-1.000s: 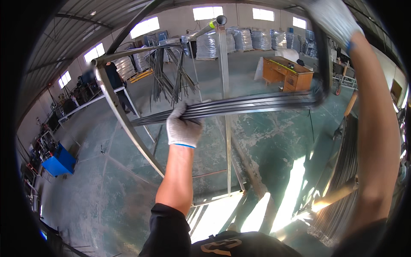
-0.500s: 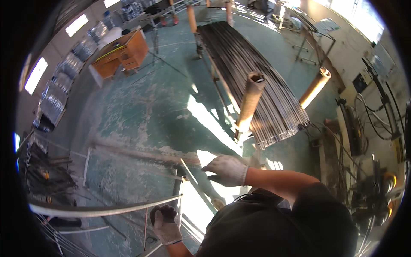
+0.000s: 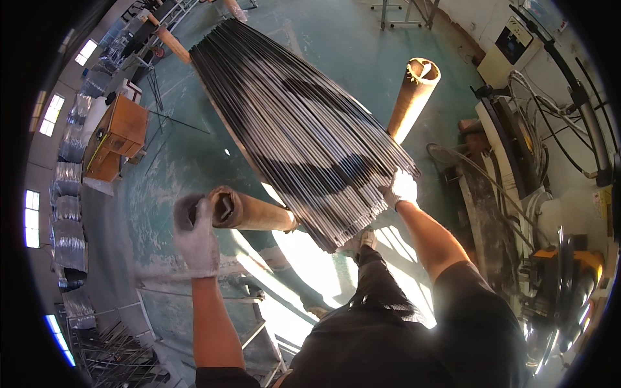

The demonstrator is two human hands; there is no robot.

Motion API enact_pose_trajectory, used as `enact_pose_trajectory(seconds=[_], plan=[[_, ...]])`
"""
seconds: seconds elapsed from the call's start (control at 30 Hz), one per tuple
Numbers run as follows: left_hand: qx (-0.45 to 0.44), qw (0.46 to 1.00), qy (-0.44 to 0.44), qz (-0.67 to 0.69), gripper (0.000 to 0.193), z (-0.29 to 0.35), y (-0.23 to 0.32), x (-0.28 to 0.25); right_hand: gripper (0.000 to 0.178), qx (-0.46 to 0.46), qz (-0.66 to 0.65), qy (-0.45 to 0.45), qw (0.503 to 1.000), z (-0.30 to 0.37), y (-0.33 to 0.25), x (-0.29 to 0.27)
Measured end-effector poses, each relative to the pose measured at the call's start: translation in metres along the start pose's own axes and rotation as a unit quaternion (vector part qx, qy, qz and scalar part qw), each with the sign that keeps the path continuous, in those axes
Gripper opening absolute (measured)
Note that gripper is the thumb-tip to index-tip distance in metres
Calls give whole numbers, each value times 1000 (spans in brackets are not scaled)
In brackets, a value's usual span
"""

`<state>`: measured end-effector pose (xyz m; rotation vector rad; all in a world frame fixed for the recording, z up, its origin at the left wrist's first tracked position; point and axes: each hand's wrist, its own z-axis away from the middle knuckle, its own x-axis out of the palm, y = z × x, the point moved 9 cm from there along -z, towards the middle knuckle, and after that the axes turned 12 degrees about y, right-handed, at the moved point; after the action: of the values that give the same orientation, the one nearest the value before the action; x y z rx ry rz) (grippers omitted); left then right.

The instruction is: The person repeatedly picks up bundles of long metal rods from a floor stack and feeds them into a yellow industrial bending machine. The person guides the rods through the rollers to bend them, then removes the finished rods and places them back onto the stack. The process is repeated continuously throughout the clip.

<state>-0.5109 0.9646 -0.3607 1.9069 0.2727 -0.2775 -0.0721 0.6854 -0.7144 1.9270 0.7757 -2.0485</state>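
A long stack of thin dark metal bars (image 3: 297, 129) runs away from me, its near ends bright in the sun. My right hand (image 3: 402, 187), in a white work glove, is at the stack's near right corner. Its fingers curl over bar ends there, and the fingertips are partly lost in glare. My left hand (image 3: 196, 242), gloved with a dark fingertip area, is raised on the left with fingers loosely bent and nothing visible in them. Just beside it is the open end of a brown padded tube post (image 3: 255, 210); I cannot tell whether they touch.
Another brown tube post (image 3: 414, 100) rises at the stack's right side. Machinery with hoses and cables (image 3: 537, 129) lines the right wall. A wooden desk (image 3: 119, 132) stands far left, and loose scrap rods (image 3: 123, 355) lie at lower left. Below my left hand is a metal frame (image 3: 259, 317).
I have moved closer to the bar stack. My right hand has reached forward onto its near end. My left hand has risen beside the tube post, and the long pale bar is out of view.
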Motion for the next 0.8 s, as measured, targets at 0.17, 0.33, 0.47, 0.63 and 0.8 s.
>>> enact_pose_trajectory(seconds=[0.17,0.33,0.47,0.63,0.8], plan=[[161,944,39,-285,14,-9,26,94,94,42,2,0,999,-102,11,16],[198,914,39,-351,11,8,44,113,59,30,58,43,997,-110,7,48],[160,916,61,-362,10,-10,33,110,53,0,13,16,1000,-112,19,82],[140,914,62,-376,11,-9,36,111,25,-91,-30,-6,995,-126,13,73],[160,901,77,-396,11,-7,35,102,29,-120,-30,-78,989,-126,-10,25]])
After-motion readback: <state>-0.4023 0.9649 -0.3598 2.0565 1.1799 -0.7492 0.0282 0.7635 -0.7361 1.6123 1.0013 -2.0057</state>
